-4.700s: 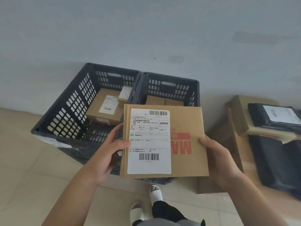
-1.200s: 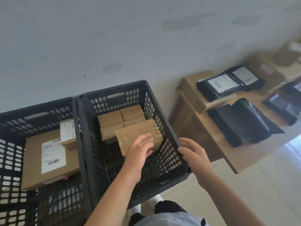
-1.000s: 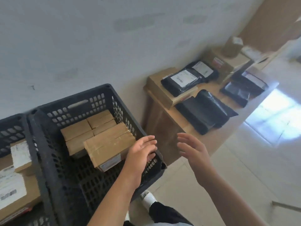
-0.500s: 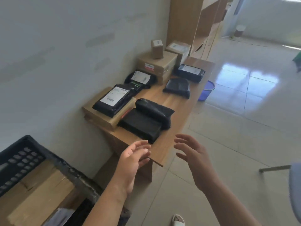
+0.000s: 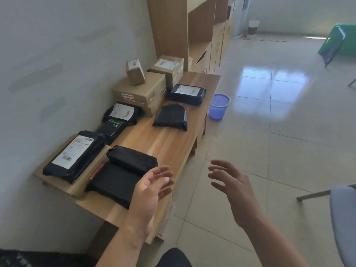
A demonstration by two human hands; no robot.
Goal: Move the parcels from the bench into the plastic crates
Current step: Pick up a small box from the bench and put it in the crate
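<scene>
Fingers (image 5: 217, 171) spread, both hands empty, bench (image 5: 169, 139) with parcels (image 5: 123, 170)

A wooden bench (image 5: 165, 143) runs along the wall from the lower left of the frame toward upper centre. At its near end a flat carton (image 5: 81, 185) carries a labelled bag (image 5: 75, 157); right of it two bags are stacked (image 5: 123, 170). Farther up lie a small box (image 5: 112, 128), another labelled bag (image 5: 121, 114) and a lone bag (image 5: 171, 117) to their right. At the far end, cartons (image 5: 140, 93) sit stacked beside a bag (image 5: 186, 91). A basket (image 5: 219, 106) stands on the floor right of the bench, a shelf unit (image 5: 173, 26) behind it.
</scene>
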